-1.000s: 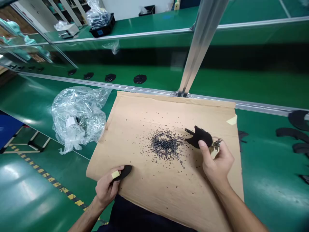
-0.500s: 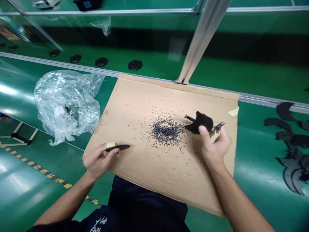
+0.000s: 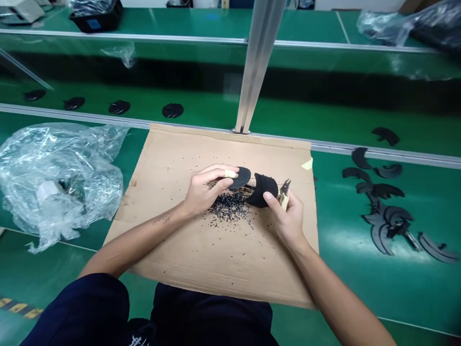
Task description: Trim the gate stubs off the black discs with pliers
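Observation:
Between thumb and fingers, my left hand pinches a flat, rounded black disc; a pale wrap covers one fingertip. My right hand is closed round small cutting pliers, and its thumb also presses a curved black plastic part with thin prongs pointing left. The disc is close to the prongs; whether they touch I cannot tell. Both hands are above a cardboard sheet. Below the parts lies a scattered pile of tiny black bits.
Left of the cardboard lies a clear plastic bag. Loose curved black parts are on the green bench at right. Several black discs line the back ledge. A metal post rises behind the cardboard; a black bin stands on the upper shelf.
My left hand has moved right and up with the black disc, from the cardboard's left edge to beside the curved part. The camera view has shifted to the right.

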A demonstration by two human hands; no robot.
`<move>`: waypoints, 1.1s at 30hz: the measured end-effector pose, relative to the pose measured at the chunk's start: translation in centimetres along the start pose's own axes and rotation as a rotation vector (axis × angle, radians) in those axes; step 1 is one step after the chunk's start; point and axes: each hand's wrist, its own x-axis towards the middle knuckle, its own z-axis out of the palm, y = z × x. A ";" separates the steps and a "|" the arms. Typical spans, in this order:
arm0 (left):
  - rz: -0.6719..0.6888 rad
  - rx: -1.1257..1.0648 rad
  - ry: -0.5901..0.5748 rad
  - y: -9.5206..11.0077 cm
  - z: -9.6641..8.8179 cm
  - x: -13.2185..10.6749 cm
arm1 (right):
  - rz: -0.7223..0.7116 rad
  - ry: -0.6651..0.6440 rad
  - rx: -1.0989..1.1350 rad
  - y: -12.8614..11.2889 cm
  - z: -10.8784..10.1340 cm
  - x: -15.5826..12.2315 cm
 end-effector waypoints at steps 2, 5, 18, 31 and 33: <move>-0.055 -0.013 -0.004 -0.2 0.4 -0.4 | 0.040 -0.005 0.073 0.3 0.1 -0.1; -0.139 -0.051 -0.035 -0.3 0.9 -1.0 | 0.075 -0.019 0.132 0.4 0.3 -0.1; -0.473 -0.283 -0.089 -0.3 1.2 -0.5 | 0.035 -0.012 0.009 -0.3 0.1 -0.2; -0.500 -0.070 -0.145 0.3 2.2 -1.9 | 0.015 -0.079 -0.017 -0.6 0.5 -1.0; -0.531 -0.084 -0.144 0.3 2.2 -1.9 | 0.001 -0.081 -0.030 -0.6 0.6 -1.1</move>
